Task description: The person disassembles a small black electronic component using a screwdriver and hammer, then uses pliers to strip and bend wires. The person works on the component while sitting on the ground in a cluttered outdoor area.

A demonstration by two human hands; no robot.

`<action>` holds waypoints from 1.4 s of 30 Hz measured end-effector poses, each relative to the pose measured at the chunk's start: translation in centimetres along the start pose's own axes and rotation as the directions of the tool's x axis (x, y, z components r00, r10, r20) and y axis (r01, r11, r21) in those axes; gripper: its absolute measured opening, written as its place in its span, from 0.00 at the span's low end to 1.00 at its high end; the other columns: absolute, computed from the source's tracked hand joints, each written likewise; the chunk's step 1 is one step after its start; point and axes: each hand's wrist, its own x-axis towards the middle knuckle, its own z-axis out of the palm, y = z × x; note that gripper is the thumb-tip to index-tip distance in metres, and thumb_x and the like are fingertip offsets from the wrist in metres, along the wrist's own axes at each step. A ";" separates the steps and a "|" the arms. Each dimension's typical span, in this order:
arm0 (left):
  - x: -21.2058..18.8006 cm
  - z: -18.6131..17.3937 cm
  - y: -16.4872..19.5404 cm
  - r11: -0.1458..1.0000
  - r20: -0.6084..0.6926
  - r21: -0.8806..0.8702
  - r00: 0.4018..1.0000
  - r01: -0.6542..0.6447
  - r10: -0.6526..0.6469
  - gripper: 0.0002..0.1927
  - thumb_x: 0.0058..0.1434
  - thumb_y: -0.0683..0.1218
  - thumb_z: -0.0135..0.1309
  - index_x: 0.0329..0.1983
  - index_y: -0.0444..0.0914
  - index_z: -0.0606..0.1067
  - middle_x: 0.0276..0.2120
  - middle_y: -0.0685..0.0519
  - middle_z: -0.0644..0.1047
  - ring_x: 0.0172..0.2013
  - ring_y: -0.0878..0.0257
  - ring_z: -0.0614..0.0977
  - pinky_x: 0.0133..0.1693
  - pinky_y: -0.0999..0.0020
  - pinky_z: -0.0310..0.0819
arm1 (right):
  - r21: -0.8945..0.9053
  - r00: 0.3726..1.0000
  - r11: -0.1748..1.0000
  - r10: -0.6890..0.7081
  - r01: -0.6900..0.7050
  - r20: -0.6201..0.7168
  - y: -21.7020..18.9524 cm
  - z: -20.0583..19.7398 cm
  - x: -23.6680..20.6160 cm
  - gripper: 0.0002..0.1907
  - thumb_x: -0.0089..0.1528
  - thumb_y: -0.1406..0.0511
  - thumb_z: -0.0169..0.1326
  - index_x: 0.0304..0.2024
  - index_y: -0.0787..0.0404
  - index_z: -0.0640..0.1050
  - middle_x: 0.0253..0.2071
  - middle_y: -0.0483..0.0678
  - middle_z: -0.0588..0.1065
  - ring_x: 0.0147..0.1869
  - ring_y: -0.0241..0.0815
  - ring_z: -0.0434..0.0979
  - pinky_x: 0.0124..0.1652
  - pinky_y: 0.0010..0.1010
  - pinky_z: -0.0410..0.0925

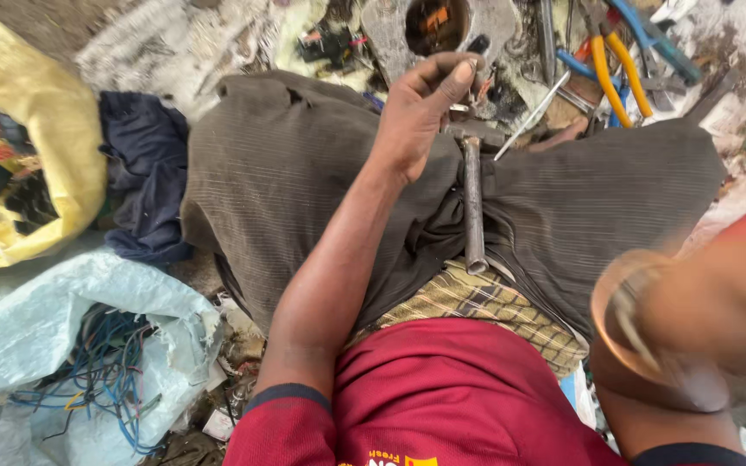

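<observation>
The long grey metal pipe [473, 207] looks dull and a bit rusty. It lies on brown ribbed cloth [287, 173], soft and matt. The big yellow plastic sack [71, 129] shines a little. The pale woven plastic bag [36, 319] looks rough. The pliers with yellow handles [619, 73] have smooth, glossy plastic grips.

A hammer [473, 203] with a dull grey metal tube handle lies along the gap between the person's knees, its hollow handle end pointing toward the waist. Its dark head sits at the far end, partly hidden under the left hand [420, 112].
</observation>
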 end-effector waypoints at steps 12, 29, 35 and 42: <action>-3.3 2.8 -0.6 0.960 -0.107 0.264 0.987 -0.088 0.120 0.17 0.68 0.47 0.61 0.56 0.34 0.76 0.43 0.53 0.81 0.41 0.67 0.80 0.40 0.70 0.76 | 0.164 0.591 0.572 0.798 -0.804 0.119 11.3 5.4 -11.7 0.20 0.71 0.61 0.60 0.58 0.71 0.77 0.45 0.52 0.80 0.46 0.37 0.80 0.47 0.27 0.76; -6.3 6.7 3.4 0.553 0.089 0.779 0.926 -0.295 0.367 0.15 0.64 0.47 0.64 0.53 0.40 0.81 0.50 0.52 0.80 0.48 0.64 0.83 0.50 0.69 0.81 | -0.215 0.912 0.896 0.408 -0.389 0.047 9.9 2.0 -8.4 0.13 0.67 0.73 0.65 0.54 0.63 0.82 0.47 0.49 0.78 0.49 0.39 0.79 0.47 0.27 0.72; -6.4 8.3 4.1 0.650 0.089 0.700 0.939 -0.296 0.332 0.13 0.67 0.47 0.62 0.53 0.38 0.81 0.51 0.53 0.79 0.46 0.66 0.84 0.47 0.71 0.82 | 0.003 0.848 0.851 0.523 -0.525 0.087 9.4 0.6 -7.7 0.14 0.67 0.70 0.65 0.55 0.65 0.81 0.47 0.46 0.77 0.47 0.32 0.75 0.43 0.24 0.69; -6.2 7.4 3.0 0.756 0.121 0.572 0.945 -0.318 0.305 0.14 0.68 0.47 0.61 0.54 0.37 0.79 0.52 0.55 0.79 0.50 0.67 0.83 0.51 0.71 0.84 | 0.466 0.735 0.596 0.648 -0.654 0.202 10.1 0.2 -8.2 0.13 0.69 0.67 0.63 0.53 0.67 0.79 0.46 0.49 0.79 0.48 0.37 0.82 0.47 0.29 0.76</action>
